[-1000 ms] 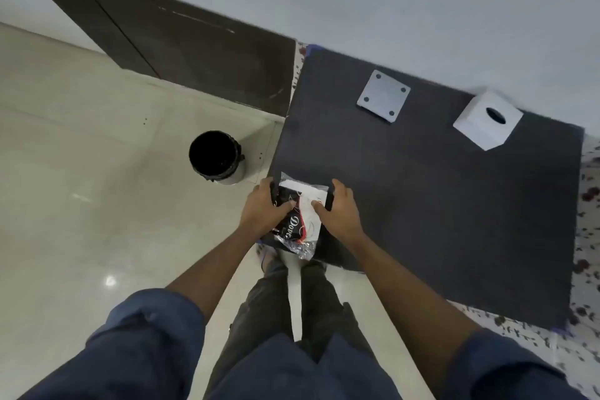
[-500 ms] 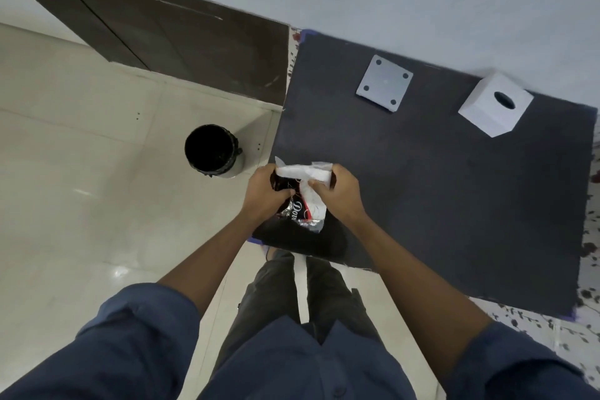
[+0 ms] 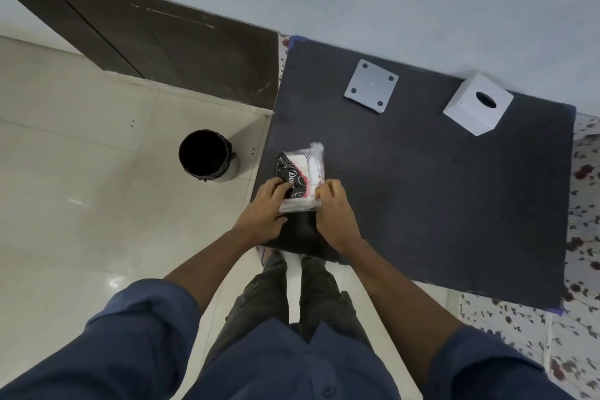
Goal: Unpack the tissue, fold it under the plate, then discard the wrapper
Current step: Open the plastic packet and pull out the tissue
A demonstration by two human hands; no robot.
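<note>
I see navy blue sleeves (image 3: 146,318) rolled up past my forearms, a buttoned navy shirt front (image 3: 292,364), and dark grey trousers (image 3: 269,295).

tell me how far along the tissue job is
Nothing looks finished yet. In hand: the left hand and right hand grip the near end of the tissue pack on the dark mat, seemingly opening it. Left: pulling tissue out, folding it under the square plate, then dropping the wrapper, probably in the black bin.
</note>
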